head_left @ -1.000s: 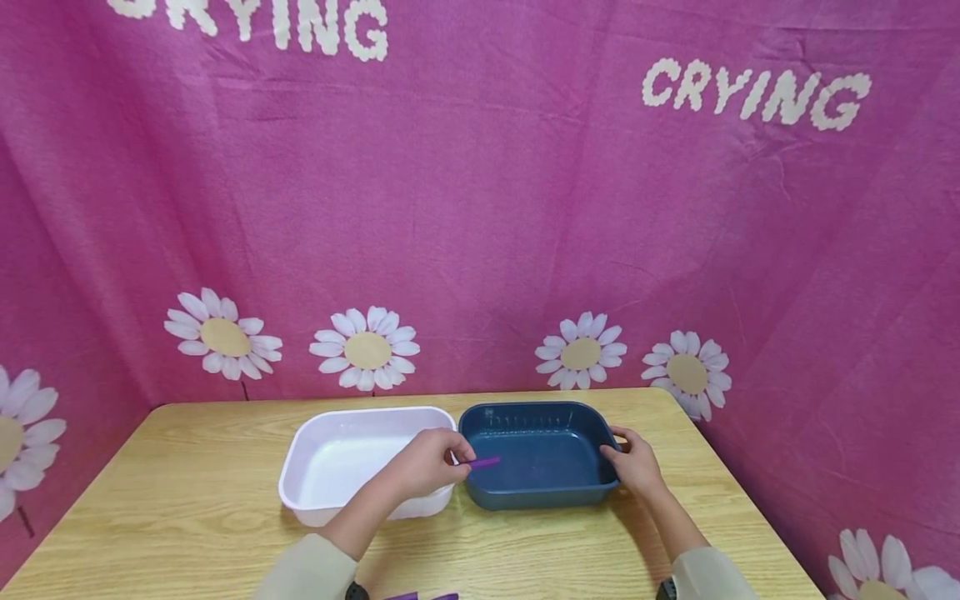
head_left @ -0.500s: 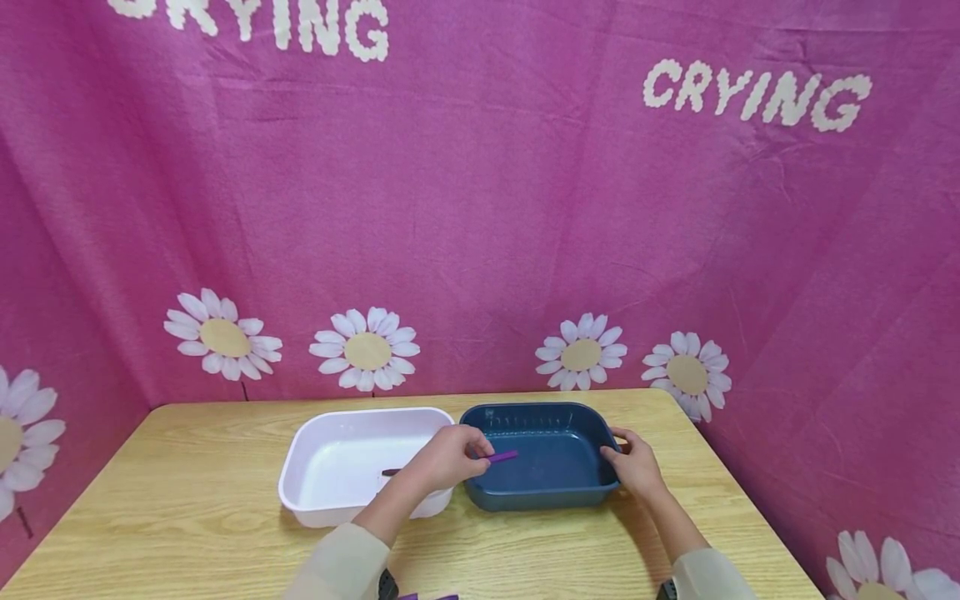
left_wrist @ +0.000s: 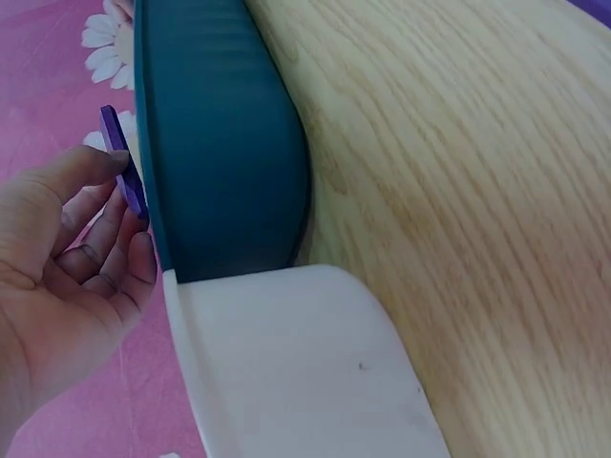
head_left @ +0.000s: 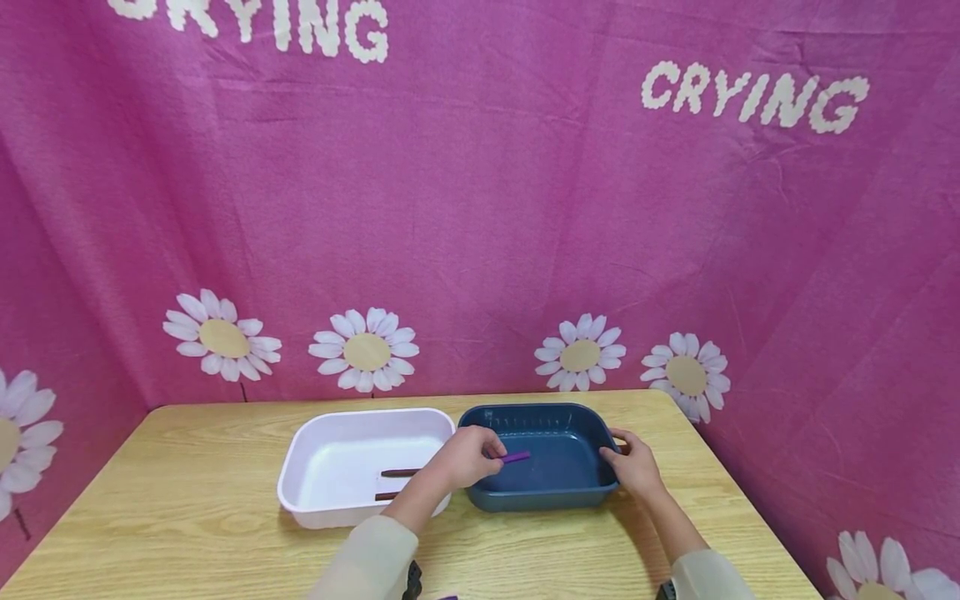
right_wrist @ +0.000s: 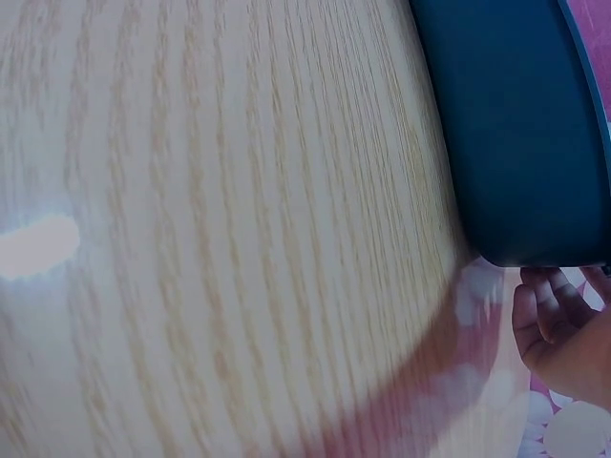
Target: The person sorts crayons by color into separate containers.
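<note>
My left hand (head_left: pixel 468 457) pinches a short purple stick (head_left: pixel 515 457) between thumb and fingertips, over the left part of the dark blue basin (head_left: pixel 536 500). In the left wrist view the stick (left_wrist: pixel 124 157) looks slim and angular, close to the basin's rim. My right hand (head_left: pixel 637 465) grips the right end of the same basin, its thumb over the rim and its fingers outside. To the left, touching or nearly touching, stands a white basin (head_left: pixel 330 516). Two dark brown sticks (head_left: pixel 397 472) lie in it, partly hidden behind my left forearm.
Both basins stand on a wooden table (head_left: pixel 202 483). At the table's near edge a bit of another purple piece (head_left: pixel 447 597) shows beside my left sleeve. A pink cloth (head_left: pixel 480 208) with daisies hangs behind the table and along its sides.
My left hand has moved right with the purple stick, from the white basin's edge to over the blue basin. The brown sticks have come into sight. The right hand has stayed put.
</note>
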A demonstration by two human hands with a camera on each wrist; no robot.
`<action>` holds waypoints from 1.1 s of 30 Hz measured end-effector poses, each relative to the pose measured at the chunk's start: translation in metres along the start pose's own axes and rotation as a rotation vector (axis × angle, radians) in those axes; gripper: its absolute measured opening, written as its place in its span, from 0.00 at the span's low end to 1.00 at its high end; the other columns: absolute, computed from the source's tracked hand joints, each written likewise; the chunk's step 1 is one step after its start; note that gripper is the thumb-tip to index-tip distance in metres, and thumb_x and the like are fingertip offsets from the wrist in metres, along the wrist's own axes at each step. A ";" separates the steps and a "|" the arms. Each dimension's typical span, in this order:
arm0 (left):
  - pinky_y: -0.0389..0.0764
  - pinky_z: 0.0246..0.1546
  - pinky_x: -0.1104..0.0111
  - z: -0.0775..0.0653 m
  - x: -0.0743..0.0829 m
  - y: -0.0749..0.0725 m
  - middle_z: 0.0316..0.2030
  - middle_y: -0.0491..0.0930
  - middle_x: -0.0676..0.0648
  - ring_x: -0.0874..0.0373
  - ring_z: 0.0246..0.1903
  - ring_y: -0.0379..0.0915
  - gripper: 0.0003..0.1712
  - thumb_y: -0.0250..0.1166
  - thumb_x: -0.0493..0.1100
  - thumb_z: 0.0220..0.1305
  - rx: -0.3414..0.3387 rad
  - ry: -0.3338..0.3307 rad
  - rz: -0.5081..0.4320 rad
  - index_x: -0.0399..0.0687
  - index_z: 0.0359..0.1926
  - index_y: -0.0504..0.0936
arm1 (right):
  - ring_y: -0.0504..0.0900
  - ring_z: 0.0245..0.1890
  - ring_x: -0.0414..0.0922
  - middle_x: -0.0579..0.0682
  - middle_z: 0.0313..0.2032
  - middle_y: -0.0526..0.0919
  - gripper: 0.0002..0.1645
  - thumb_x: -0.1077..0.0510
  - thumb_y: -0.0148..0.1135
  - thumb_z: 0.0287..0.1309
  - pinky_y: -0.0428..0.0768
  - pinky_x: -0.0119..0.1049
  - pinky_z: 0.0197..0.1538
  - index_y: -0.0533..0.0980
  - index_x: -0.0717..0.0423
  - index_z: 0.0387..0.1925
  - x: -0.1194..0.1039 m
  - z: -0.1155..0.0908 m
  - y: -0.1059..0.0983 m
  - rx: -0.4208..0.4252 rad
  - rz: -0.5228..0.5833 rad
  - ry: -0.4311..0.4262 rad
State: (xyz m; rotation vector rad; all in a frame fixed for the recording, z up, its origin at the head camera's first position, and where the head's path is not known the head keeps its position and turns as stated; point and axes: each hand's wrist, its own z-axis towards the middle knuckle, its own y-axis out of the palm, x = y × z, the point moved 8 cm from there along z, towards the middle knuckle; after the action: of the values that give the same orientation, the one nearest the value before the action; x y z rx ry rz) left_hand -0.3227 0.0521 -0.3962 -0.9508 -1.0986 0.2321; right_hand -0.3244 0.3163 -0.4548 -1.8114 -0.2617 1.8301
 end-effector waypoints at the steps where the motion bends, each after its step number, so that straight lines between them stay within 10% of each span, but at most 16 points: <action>1: 0.75 0.34 0.70 0.001 0.000 0.001 0.29 0.82 0.48 0.59 0.32 0.75 0.05 0.64 0.36 0.55 0.000 0.000 0.003 0.41 0.33 0.83 | 0.80 0.39 0.54 0.71 0.43 0.77 0.26 0.60 0.57 0.59 0.82 0.45 0.40 0.68 0.69 0.57 0.001 0.000 0.000 0.001 0.010 -0.008; 33: 0.76 0.33 0.70 0.007 -0.006 0.012 0.30 0.82 0.50 0.61 0.31 0.75 0.05 0.63 0.37 0.57 -0.015 -0.046 -0.030 0.42 0.35 0.83 | 0.80 0.39 0.51 0.71 0.44 0.77 0.25 0.62 0.55 0.60 0.82 0.43 0.40 0.67 0.69 0.57 -0.001 0.000 0.001 -0.003 -0.020 0.031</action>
State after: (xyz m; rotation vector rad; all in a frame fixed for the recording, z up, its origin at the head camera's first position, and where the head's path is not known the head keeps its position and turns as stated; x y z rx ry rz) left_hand -0.3278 0.0599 -0.4084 -0.9453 -1.1580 0.2223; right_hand -0.3244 0.3151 -0.4542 -1.8311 -0.2703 1.7875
